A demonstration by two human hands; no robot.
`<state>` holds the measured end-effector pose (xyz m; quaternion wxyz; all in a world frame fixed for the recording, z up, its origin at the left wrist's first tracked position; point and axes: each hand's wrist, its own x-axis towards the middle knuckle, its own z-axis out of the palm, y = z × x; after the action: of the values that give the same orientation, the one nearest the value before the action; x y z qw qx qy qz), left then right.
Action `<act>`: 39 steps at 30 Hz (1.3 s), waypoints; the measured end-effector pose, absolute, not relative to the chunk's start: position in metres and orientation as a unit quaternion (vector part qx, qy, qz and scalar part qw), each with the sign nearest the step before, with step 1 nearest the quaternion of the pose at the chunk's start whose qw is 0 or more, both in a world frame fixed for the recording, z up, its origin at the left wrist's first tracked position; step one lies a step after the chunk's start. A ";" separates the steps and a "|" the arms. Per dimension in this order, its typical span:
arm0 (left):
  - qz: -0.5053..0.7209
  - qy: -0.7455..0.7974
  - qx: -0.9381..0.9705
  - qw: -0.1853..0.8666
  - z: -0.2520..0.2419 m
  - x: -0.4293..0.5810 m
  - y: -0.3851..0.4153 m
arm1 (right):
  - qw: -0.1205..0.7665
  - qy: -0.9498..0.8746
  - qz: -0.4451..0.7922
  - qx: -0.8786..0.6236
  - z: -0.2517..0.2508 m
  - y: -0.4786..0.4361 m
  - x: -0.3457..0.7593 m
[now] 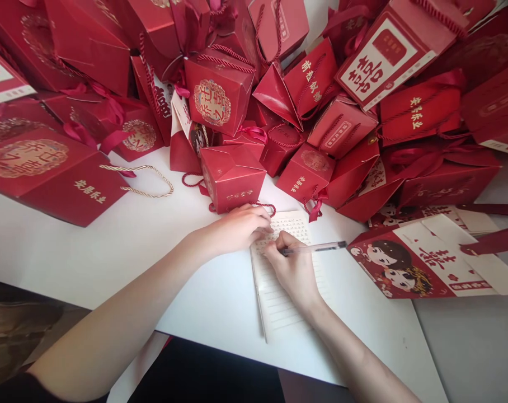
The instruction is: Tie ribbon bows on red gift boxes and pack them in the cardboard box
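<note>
A lined notebook (pixel 285 313) lies open on the white table, its upper lines filled with handwriting and its lower lines blank. My right hand (pixel 294 271) grips a pen (pixel 325 247) with a clear barrel, the back end pointing right. The pen's tip is hidden behind my fingers, over the written part of the page. My left hand (pixel 241 226) rests across the notebook's upper left edge, fingers loosely bent and lying on the paper, with nothing seen in them. Just beyond it stands a small red gift box (pixel 233 176) with a cord handle.
Many red gift boxes crowd the back of the white table (pixel 161 268). A large box (pixel 61 173) with a gold cord stands at left. To the right, a box with cartoon figures (pixel 422 260) lies near the table's edge.
</note>
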<state>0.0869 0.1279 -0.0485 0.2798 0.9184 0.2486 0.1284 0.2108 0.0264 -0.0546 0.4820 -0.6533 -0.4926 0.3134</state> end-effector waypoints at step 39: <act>0.510 0.561 0.480 0.442 -0.006 0.000 0.123 | 0.410 -0.769 0.245 -0.425 -0.017 0.057 0.138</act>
<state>0.0003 0.1230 -0.0061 0.4420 0.4801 0.5606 0.5098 0.1377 0.0573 -0.0169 0.4097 -0.4251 -0.7691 0.2449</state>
